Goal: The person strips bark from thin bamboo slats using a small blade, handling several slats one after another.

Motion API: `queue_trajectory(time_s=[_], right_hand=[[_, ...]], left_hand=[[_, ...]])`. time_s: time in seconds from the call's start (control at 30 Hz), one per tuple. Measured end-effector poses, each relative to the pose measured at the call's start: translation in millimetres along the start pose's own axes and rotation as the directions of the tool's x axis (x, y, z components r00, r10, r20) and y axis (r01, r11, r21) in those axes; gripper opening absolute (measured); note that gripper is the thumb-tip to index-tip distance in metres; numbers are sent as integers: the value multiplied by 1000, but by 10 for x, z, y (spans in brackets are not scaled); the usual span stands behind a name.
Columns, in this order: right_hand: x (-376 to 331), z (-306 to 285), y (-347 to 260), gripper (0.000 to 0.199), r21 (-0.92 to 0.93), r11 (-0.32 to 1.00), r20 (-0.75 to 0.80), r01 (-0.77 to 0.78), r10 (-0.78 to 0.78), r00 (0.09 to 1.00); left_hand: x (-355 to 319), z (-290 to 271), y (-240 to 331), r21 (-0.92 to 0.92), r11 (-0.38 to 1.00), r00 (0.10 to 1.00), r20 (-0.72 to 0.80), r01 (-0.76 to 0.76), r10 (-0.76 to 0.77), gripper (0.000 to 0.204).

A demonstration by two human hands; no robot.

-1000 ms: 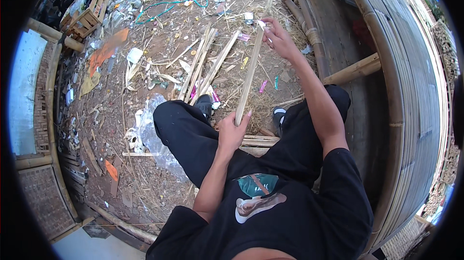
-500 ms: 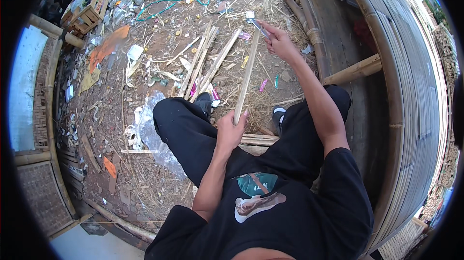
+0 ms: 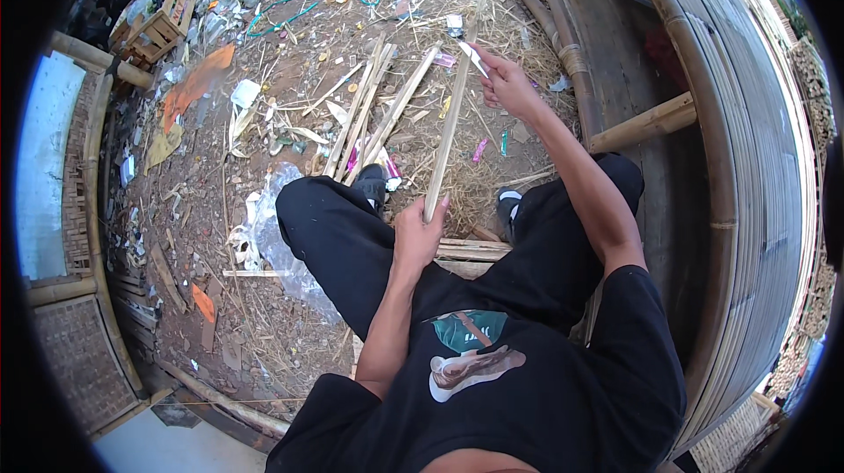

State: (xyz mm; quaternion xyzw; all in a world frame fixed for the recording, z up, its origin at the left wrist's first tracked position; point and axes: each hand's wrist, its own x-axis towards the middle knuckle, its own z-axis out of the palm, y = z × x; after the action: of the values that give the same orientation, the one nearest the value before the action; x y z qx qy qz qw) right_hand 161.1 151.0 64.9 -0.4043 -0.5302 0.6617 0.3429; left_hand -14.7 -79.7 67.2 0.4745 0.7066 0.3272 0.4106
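A long, pale bamboo strip (image 3: 450,130) stretches from between my knees away toward the top of the view. My left hand (image 3: 418,234) is closed around its near end, thumb lying along the side. Farther up the strip, my right hand (image 3: 510,86) grips a knife (image 3: 473,58); its handle is hidden in my fingers. The bright blade crosses over the strip with its tip pointing up and left. Whether the edge touches the wood I cannot tell.
Several split bamboo pieces (image 3: 360,112) lie on the littered ground left of the strip. A bamboo bench (image 3: 646,126) stands close on my right. Clear plastic sheeting (image 3: 294,244) lies beside my left leg. At the far left are a wooden crate (image 3: 167,11) and a teal rope (image 3: 308,3).
My right hand has shifted slightly down and right with the knife, and the blade has tilted and now looks brighter. My left hand and the bamboo strip have barely moved.
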Motion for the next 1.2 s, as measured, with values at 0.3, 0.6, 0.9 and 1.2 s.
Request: queue_trajectory(time_s=[0.3,0.6,0.9,1.2], right_hand=[[-80,-37,-104,53,-135,991,-21,15,-18,1000],[153,-94,7,21,-769,634,-250,82,-416,874],[209,-2,24,20,-784,585,-169,206,-521,836],[197,-73,-96,21,123,977,33,-172,169,985]], left_hand=[[44,4,24,25,1000,1000,21,-5,5,38],[71,47,50,41,998,999,-5,-40,41,36],[60,48,-34,73,997,999,-22,-36,38,40],[66,24,-82,93,995,1000,-20,-19,21,43]])
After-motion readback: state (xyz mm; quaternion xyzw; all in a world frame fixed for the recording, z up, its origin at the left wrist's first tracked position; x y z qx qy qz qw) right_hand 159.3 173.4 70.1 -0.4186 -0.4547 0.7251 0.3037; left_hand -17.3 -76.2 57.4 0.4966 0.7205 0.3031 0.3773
